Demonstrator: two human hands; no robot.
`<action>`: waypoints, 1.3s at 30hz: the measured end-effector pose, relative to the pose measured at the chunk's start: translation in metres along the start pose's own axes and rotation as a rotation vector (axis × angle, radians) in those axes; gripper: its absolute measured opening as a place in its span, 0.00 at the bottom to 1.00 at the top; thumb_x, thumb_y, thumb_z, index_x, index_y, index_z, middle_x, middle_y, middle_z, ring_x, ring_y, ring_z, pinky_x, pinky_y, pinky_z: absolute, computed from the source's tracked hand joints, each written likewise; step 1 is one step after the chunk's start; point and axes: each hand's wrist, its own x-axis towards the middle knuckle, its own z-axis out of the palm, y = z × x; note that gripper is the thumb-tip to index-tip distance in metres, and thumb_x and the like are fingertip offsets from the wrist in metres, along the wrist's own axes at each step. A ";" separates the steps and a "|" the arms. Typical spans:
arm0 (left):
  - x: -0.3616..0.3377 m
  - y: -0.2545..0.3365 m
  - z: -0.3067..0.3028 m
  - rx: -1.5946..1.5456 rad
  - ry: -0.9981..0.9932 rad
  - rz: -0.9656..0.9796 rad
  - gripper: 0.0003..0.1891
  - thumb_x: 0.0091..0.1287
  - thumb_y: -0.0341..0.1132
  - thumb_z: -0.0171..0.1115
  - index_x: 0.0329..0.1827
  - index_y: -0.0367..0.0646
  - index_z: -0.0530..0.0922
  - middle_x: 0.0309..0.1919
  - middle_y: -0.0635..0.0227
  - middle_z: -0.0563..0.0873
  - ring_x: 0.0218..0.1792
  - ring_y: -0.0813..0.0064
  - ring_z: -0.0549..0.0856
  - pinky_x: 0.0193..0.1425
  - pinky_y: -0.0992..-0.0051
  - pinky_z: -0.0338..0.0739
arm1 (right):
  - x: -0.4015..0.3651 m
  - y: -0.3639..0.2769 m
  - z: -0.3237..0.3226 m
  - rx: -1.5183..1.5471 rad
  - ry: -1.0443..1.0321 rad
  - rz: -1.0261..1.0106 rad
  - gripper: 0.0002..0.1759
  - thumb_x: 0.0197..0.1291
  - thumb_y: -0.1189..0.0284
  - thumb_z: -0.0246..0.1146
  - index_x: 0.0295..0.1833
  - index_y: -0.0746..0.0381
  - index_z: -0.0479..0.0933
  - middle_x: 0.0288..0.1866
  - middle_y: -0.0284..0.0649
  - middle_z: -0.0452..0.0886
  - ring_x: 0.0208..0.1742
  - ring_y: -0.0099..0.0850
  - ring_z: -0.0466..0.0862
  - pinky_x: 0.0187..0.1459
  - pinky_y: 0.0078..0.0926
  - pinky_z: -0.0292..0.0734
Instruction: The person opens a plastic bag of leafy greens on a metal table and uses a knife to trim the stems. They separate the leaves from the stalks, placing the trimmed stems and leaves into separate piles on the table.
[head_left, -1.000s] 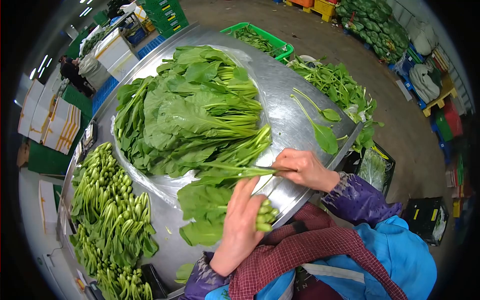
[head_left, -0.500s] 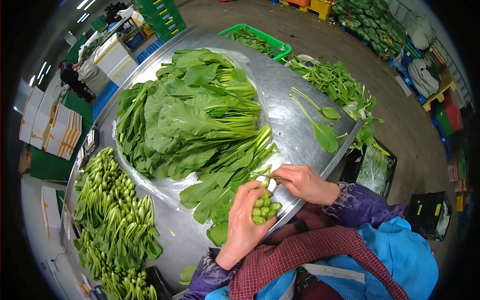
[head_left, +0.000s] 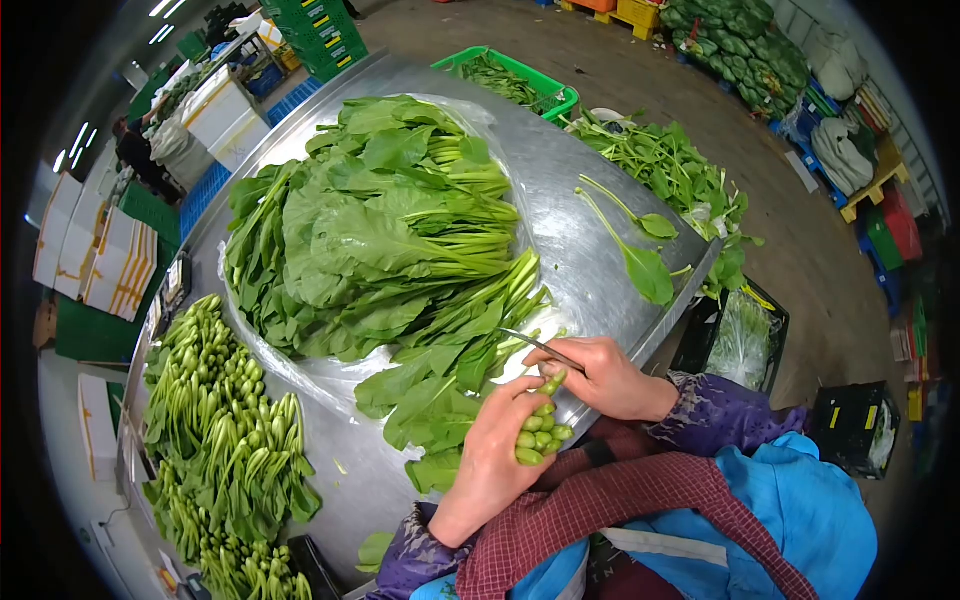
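Bunch of leafy greens (head_left: 440, 405): broad soft leaves and round, pale cut stem ends. It lies at the near edge of the curved, brushed-steel desk (head_left: 590, 240).
Left hand (head_left: 492, 455): fingers clamped round the stems, fingertips hidden behind them.
Right hand (head_left: 608, 378): fingers closed on a thin knife (head_left: 535, 343). The blade is just above the stem ends and the handle is hidden in the grip.
Loose greens pile (head_left: 370, 230): heaped on a clear plastic sheet (head_left: 300, 375).
Trimmed bundles (head_left: 220, 430): rows at left, partly cut off.
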 end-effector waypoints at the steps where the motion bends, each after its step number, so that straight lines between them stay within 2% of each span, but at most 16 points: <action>1: 0.000 0.001 0.000 0.026 0.001 0.013 0.24 0.38 0.21 0.68 0.42 0.42 0.76 0.49 0.58 0.79 0.47 0.59 0.80 0.51 0.68 0.74 | 0.000 -0.001 0.000 0.015 0.020 0.010 0.14 0.53 0.81 0.58 0.47 0.65 0.75 0.35 0.48 0.81 0.36 0.47 0.81 0.38 0.38 0.76; 5: 0.002 -0.004 0.000 0.069 0.125 0.015 0.23 0.38 0.22 0.69 0.42 0.41 0.76 0.46 0.59 0.80 0.45 0.59 0.80 0.50 0.69 0.75 | -0.006 -0.004 -0.002 -0.091 0.065 -0.049 0.13 0.53 0.80 0.58 0.47 0.65 0.75 0.36 0.48 0.81 0.36 0.46 0.82 0.36 0.38 0.77; 7: 0.002 -0.002 -0.002 0.068 0.118 -0.022 0.23 0.39 0.22 0.69 0.42 0.41 0.76 0.45 0.59 0.80 0.45 0.60 0.81 0.49 0.70 0.74 | -0.011 -0.008 -0.004 -0.242 -0.024 -0.013 0.13 0.55 0.79 0.59 0.48 0.64 0.75 0.37 0.47 0.81 0.37 0.46 0.82 0.35 0.39 0.77; 11: -0.002 0.001 -0.002 -0.064 0.059 -0.091 0.20 0.40 0.24 0.69 0.40 0.40 0.76 0.44 0.59 0.81 0.45 0.64 0.81 0.51 0.72 0.74 | -0.014 0.011 0.002 -0.237 -0.039 -0.008 0.13 0.57 0.77 0.59 0.48 0.63 0.74 0.36 0.48 0.81 0.36 0.46 0.82 0.35 0.40 0.77; 13: -0.007 0.004 -0.008 -0.063 0.047 -0.071 0.22 0.41 0.23 0.69 0.42 0.40 0.76 0.46 0.58 0.81 0.46 0.62 0.81 0.51 0.70 0.74 | -0.026 0.046 0.002 -0.263 0.047 0.083 0.13 0.58 0.74 0.57 0.49 0.62 0.75 0.33 0.50 0.80 0.35 0.47 0.81 0.35 0.42 0.77; 14: -0.010 0.005 -0.012 -0.063 0.037 -0.051 0.23 0.41 0.22 0.69 0.44 0.40 0.76 0.47 0.57 0.81 0.48 0.61 0.82 0.52 0.69 0.75 | -0.029 0.054 -0.013 -0.302 -0.042 0.253 0.12 0.58 0.71 0.56 0.47 0.62 0.75 0.30 0.52 0.79 0.34 0.49 0.81 0.35 0.44 0.76; 18: -0.023 0.003 -0.029 -0.184 0.032 -0.187 0.21 0.42 0.22 0.69 0.43 0.41 0.76 0.49 0.58 0.81 0.47 0.64 0.83 0.52 0.70 0.76 | -0.018 0.066 -0.037 -0.597 -0.076 0.395 0.07 0.58 0.71 0.56 0.37 0.63 0.76 0.30 0.50 0.79 0.34 0.49 0.81 0.36 0.47 0.75; 19: -0.026 -0.002 -0.031 -0.234 0.003 -0.197 0.23 0.45 0.23 0.68 0.48 0.42 0.74 0.47 0.61 0.82 0.45 0.70 0.83 0.50 0.73 0.76 | -0.010 0.068 -0.035 -0.595 -0.077 0.398 0.07 0.58 0.71 0.56 0.37 0.63 0.76 0.30 0.50 0.79 0.34 0.49 0.81 0.36 0.47 0.75; 21: -0.025 0.008 -0.032 -0.361 0.007 -0.284 0.26 0.46 0.20 0.67 0.51 0.40 0.71 0.45 0.62 0.80 0.46 0.73 0.80 0.51 0.75 0.74 | 0.014 0.075 -0.023 -0.510 0.048 0.173 0.07 0.57 0.71 0.57 0.35 0.62 0.78 0.33 0.46 0.79 0.34 0.46 0.81 0.35 0.45 0.76; 24: -0.024 0.022 -0.036 -0.485 0.015 -0.380 0.32 0.47 0.18 0.65 0.58 0.38 0.66 0.39 0.66 0.78 0.44 0.79 0.77 0.48 0.79 0.74 | 0.043 0.105 -0.003 -0.549 0.030 0.048 0.07 0.55 0.72 0.58 0.37 0.62 0.78 0.38 0.42 0.79 0.35 0.44 0.82 0.36 0.42 0.76; 28: -0.030 0.022 -0.044 -0.379 0.015 -0.432 0.29 0.46 0.19 0.65 0.55 0.37 0.70 0.38 0.67 0.79 0.42 0.80 0.78 0.47 0.79 0.74 | 0.051 0.145 0.003 -0.688 -0.038 0.124 0.08 0.53 0.74 0.58 0.39 0.60 0.79 0.45 0.41 0.78 0.34 0.41 0.82 0.36 0.38 0.76; 30: -0.034 0.018 -0.046 -0.342 0.026 -0.442 0.27 0.46 0.19 0.65 0.53 0.36 0.72 0.37 0.67 0.80 0.41 0.80 0.78 0.47 0.79 0.74 | 0.047 0.146 -0.009 -0.539 -0.006 0.014 0.10 0.52 0.76 0.58 0.41 0.59 0.80 0.48 0.41 0.77 0.34 0.41 0.82 0.36 0.35 0.77; 32: -0.038 0.010 -0.044 -0.349 0.120 -0.422 0.23 0.46 0.19 0.66 0.49 0.35 0.74 0.38 0.68 0.80 0.41 0.80 0.79 0.48 0.80 0.74 | 0.046 0.128 -0.021 -0.512 0.024 -0.077 0.12 0.53 0.76 0.59 0.44 0.58 0.80 0.43 0.40 0.80 0.31 0.35 0.82 0.32 0.30 0.76; 35: -0.036 -0.001 -0.040 -0.206 0.180 -0.323 0.22 0.46 0.22 0.67 0.47 0.39 0.76 0.36 0.66 0.83 0.37 0.76 0.83 0.45 0.76 0.77 | 0.044 0.074 -0.040 0.157 0.102 0.403 0.10 0.56 0.73 0.64 0.44 0.62 0.81 0.22 0.32 0.79 0.21 0.18 0.74 0.26 0.22 0.70; 37: -0.030 0.002 -0.039 -0.049 0.165 -0.265 0.25 0.42 0.21 0.68 0.47 0.39 0.75 0.39 0.62 0.83 0.39 0.67 0.84 0.46 0.71 0.78 | 0.041 0.048 -0.046 0.202 0.136 0.427 0.10 0.56 0.74 0.64 0.43 0.65 0.80 0.20 0.30 0.77 0.19 0.16 0.72 0.23 0.18 0.66; 39: -0.022 0.014 -0.038 0.069 0.154 -0.187 0.24 0.40 0.21 0.67 0.46 0.38 0.75 0.38 0.62 0.83 0.40 0.66 0.84 0.47 0.72 0.77 | 0.037 0.030 -0.045 0.188 0.174 0.392 0.09 0.55 0.76 0.64 0.43 0.67 0.79 0.21 0.28 0.76 0.19 0.12 0.69 0.22 0.14 0.62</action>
